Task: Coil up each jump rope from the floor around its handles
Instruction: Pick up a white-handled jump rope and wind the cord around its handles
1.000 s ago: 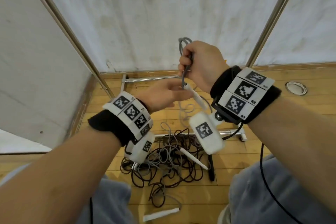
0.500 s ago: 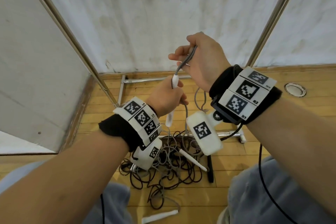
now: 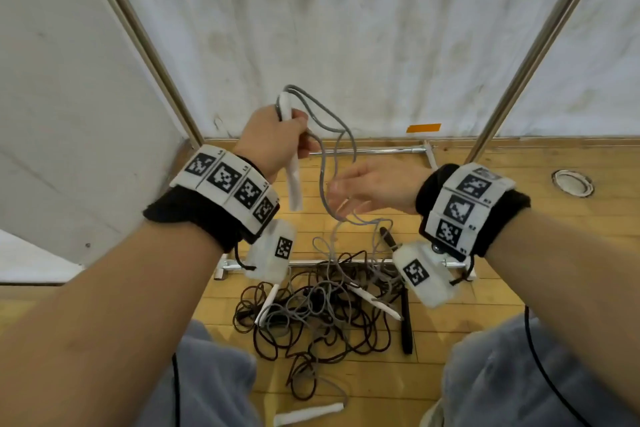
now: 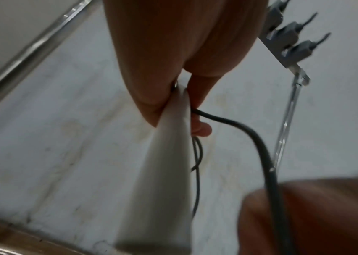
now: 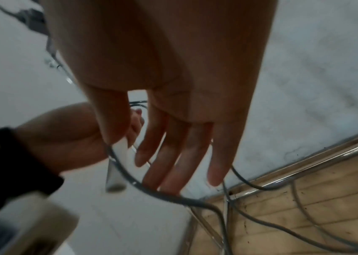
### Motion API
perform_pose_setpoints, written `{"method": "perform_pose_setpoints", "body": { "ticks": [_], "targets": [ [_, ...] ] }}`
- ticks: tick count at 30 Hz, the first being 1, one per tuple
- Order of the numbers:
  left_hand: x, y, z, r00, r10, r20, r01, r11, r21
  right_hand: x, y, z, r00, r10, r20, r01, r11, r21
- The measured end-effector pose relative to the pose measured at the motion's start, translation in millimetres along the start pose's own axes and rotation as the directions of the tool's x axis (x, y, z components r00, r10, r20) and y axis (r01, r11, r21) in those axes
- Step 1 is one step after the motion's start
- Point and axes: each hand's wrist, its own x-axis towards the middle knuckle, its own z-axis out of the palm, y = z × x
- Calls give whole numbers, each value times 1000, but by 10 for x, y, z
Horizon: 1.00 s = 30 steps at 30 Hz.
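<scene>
My left hand (image 3: 294,135) is raised in front of the wall and grips a white jump rope handle (image 3: 292,177), which points down. The grey cord (image 3: 322,163) loops over the handle's top and hangs toward the floor. In the left wrist view the handle (image 4: 165,172) runs out of my fist, with the cord (image 4: 261,146) curving beside it. To the right and lower, my right hand (image 3: 343,194) is open with straight fingers (image 5: 173,163), and the cord (image 5: 163,195) passes across their tips. A tangle of grey and dark ropes (image 3: 322,308) lies on the wood floor below.
A loose white handle (image 3: 308,412) lies near my knees. A black handle (image 3: 406,322) and another white handle (image 3: 374,302) lie in the tangle. Metal frame poles (image 3: 540,45) slant up both sides, with a floor bar (image 3: 374,150) by the wall. A round floor fitting (image 3: 571,183) sits at right.
My left hand has risen with the white handle. My right hand has let go of the cord it pinched above, dropped lower and opened.
</scene>
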Motion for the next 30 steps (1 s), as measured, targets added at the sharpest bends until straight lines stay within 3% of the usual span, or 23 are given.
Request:
{"method": "perform_pose_setpoints", "body": {
  "ticks": [4,7,9,11,13,14,17,21,26,30],
  "targets": [
    [80,29,-173,993,-58,-103,36,979,-203,20,11,153,998,-61,-1,59,965,-254],
    [79,70,-232,988,-121,-101,71,915,-397,21,27,213,999,-52,-10,40,865,-500],
    [76,84,-257,983,-145,-110,90,914,-395,7,26,191,998,-20,-57,-18,796,-605],
    [50,58,-259,978,-185,-95,160,961,-225,0,-10,97,990,-22,-140,-42,899,-435],
    [-10,-7,-231,971,-236,-30,235,972,-27,-8,-92,-26,960,-15,-279,16,1000,1],
    [-48,-49,-204,968,-250,12,249,967,49,-21,-144,-84,938,-5,-346,84,973,214],
    [-142,-142,-102,957,-249,147,218,956,197,-45,-229,-185,886,35,-462,258,791,555],
    [-204,-237,57,898,-186,399,8,913,407,-62,-289,-216,882,26,-470,367,588,721],
    [-196,-375,195,934,-35,357,-118,910,397,-68,-376,-265,893,8,-450,419,348,838],
    [-203,-498,216,894,-116,432,-147,836,528,-99,-424,-466,853,-17,-521,514,191,836]
  ]
}}
